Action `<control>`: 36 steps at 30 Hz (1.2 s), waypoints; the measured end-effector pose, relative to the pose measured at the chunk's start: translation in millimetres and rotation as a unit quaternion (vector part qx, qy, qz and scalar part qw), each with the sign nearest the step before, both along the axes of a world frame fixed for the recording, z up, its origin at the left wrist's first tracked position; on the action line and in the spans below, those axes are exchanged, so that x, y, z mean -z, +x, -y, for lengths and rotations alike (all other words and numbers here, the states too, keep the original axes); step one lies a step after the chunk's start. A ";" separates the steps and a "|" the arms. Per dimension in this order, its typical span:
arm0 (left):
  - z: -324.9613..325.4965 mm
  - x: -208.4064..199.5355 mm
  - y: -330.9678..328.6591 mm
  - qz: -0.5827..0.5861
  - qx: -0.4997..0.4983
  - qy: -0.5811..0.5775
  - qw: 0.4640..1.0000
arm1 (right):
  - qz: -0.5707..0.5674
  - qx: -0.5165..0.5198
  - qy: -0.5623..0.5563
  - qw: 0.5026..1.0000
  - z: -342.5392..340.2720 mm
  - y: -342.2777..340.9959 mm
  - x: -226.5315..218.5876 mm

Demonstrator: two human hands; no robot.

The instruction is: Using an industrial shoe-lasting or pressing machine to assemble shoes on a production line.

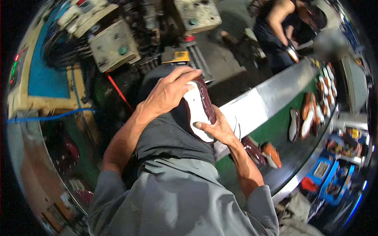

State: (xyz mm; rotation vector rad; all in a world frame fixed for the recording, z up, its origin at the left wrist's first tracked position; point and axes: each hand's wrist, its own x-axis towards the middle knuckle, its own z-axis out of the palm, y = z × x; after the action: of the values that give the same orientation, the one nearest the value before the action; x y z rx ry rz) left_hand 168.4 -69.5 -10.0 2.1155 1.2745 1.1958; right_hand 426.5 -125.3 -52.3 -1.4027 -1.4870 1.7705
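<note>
A glossy burgundy shoe [204,105] rests over my lap with its white underside [195,105] turned up. My left hand [170,91] lies across its far end, the fingers bent over the edge. At the near end my right hand [220,126] grips the shoe from the right side, the thumb pressed on the white underside and the other fingers hidden beneath. Just right of my right forearm, another burgundy shoe [253,150] and a brown shoe [271,155] sit on the green belt.
A metal ledge [262,101] runs along the green conveyor belt [275,129] on my right, which carries several brown and white shoes [309,114]. Machine boxes [114,44] stand ahead. Another person [281,29] works at the far right. A blue crate [334,181] stands beyond the belt.
</note>
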 end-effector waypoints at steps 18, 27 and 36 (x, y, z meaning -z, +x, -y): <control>96.6 -34.3 -23.5 0.113 -0.030 -0.227 0.967 | -0.017 -0.021 0.409 0.912 -19.7 -95.8 83.3; 87.7 -21.7 -24.7 0.126 -0.044 -0.155 0.979 | -0.026 -0.047 0.374 0.926 -28.9 -83.8 74.4; -15.0 52.5 -59.1 0.421 -0.188 -0.408 0.788 | 0.258 -0.262 0.446 0.816 -28.1 -56.4 -35.9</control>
State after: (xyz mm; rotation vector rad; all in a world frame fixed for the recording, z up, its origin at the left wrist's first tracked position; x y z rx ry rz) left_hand 109.3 -54.5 -62.5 0.5837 1.3860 1.1851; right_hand 370.1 -97.2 -16.5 -1.0086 -2.7000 0.6160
